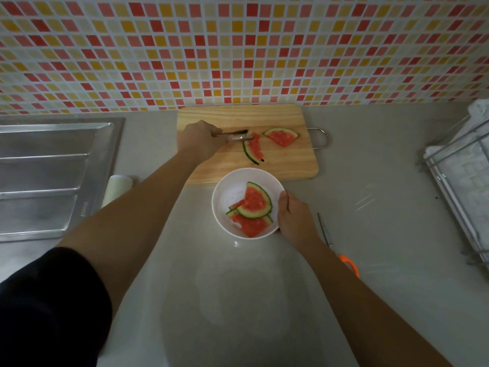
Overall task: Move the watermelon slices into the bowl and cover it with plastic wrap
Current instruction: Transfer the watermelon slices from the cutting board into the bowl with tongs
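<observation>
Presently, two watermelon slices remain on the wooden cutting board point(211, 170), and at least two more lie overlapped in the white bowl point(225, 192) just in front of it on the table point(370, 160). The left hand point(202, 143) has its grip clenched on metal tongs point(232, 135), whose tips bracket the upper end of the near slice point(252, 149); actual contact cannot be confirmed. The right hand point(292, 215) grasps the bowl's rim, steadying it. The far slice point(281, 136) is untouched. Judged handling: slices are thin, light, wet and slippery, with soft, ragged red flesh liable to tear; the firm green rind is the sounder hold. The bowl appears smooth and rigid. A pale roll point(117, 188), probably the plastic wrap, lies beside the steel sink point(53, 168).
</observation>
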The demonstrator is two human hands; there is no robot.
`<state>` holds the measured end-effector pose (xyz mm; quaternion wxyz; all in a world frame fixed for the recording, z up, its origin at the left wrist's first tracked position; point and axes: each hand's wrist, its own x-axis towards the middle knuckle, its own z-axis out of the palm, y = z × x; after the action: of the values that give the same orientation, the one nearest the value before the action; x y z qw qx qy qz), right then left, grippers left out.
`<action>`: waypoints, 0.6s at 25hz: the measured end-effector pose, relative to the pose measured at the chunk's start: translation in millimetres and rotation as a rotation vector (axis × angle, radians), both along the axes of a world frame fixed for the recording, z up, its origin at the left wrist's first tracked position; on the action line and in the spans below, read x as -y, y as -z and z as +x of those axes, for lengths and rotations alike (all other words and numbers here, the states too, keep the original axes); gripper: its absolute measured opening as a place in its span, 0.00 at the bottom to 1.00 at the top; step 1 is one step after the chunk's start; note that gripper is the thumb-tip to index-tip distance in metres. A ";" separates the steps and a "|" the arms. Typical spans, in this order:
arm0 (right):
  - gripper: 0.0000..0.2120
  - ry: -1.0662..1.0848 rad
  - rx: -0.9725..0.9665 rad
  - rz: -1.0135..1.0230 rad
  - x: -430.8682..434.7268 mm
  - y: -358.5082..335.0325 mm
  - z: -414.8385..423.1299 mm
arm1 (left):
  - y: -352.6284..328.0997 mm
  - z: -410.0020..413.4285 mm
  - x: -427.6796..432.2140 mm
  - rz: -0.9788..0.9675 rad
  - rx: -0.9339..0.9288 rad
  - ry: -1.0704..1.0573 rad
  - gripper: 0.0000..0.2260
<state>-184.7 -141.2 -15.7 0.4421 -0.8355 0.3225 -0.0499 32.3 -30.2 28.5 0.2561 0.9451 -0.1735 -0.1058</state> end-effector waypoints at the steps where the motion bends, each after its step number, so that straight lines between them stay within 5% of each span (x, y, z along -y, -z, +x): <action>1: 0.15 0.000 -0.004 0.001 0.2 0.6 0.2 | 1.6 -3.3 1.7 0.022 0.026 0.011 0.17; 10: 0.17 0.005 0.004 0.002 0.5 1.5 1.6 | 3.9 -20.0 20.9 0.024 0.136 0.018 0.14; 15: 0.16 -0.019 0.005 -0.041 1.6 1.3 1.2 | 8.4 -14.2 12.2 -0.162 0.028 -0.038 0.10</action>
<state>-183.5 -142.8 -16.9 0.4261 -0.8473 0.3124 -0.0542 18.1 -42.4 20.1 0.3309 0.9258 -0.1672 -0.0732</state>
